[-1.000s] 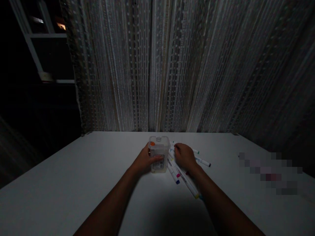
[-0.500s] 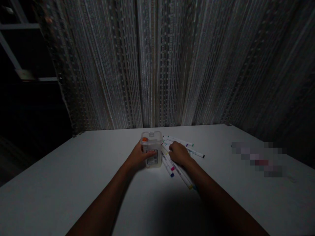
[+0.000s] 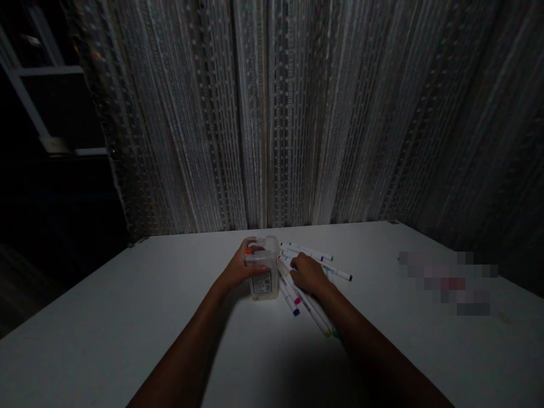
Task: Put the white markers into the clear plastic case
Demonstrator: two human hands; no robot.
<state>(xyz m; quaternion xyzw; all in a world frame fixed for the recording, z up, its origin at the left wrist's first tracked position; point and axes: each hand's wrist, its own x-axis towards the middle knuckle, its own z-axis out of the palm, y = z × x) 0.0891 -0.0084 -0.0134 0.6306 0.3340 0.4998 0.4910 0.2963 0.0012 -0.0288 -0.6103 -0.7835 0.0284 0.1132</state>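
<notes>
My left hand (image 3: pixel 238 270) wraps around a transparent plastic box (image 3: pixel 264 281), with the thumb across its front and the fingers at its upper left corner. An orange cap (image 3: pixel 248 251) shows on the box's lid, next to those fingers. The box stands upright with a printed label on its front. My right hand (image 3: pixel 308 273) rests with curled fingers on a loose pile of white twin-tip markers (image 3: pixel 297 297) with coloured ends. Some markers stick out on both sides of that hand, and the rest of the pile is hidden beneath it.
The white table (image 3: pixel 127 294) spreads out on both sides, and its far edge runs behind the box. A pixelated patch (image 3: pixel 446 283) hides something at the table's right. A hanging string curtain (image 3: pixel 272 113) fills the back, and a dim window frame (image 3: pixel 42 85) stands at the upper left.
My left hand's fingers sit higher on the box, over its upper left corner. The box looks slightly turned. My right hand stays on the markers, and the whole view has shifted slightly.
</notes>
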